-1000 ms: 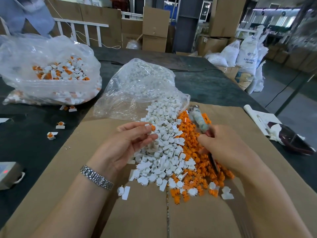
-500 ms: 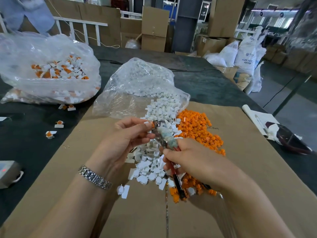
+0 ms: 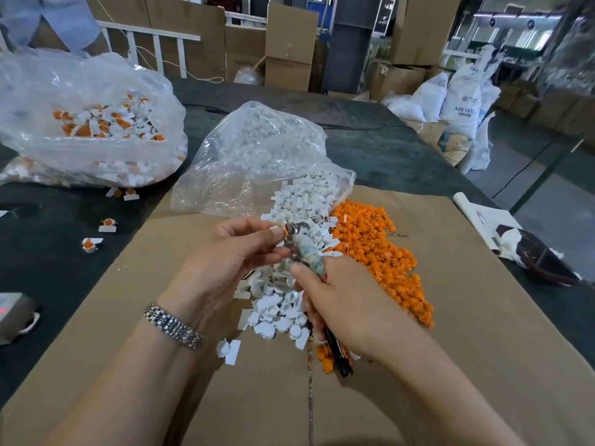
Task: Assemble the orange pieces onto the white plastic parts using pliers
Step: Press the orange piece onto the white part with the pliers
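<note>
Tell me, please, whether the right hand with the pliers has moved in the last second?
Yes. The right hand has carried the pliers leftward, off the orange pile and over the white pile, to the left hand.

A silver bracelet (image 3: pixel 174 326) sits on my wrist. Brown cardboard (image 3: pixel 450 317) covers the dark worktop (image 3: pixel 386 149) before me. A grey device (image 3: pixel 13 313) lies at the left edge. Cardboard boxes (image 3: pixel 289 46) and white sacks (image 3: pixel 463 94) stand beyond the far side.
</note>
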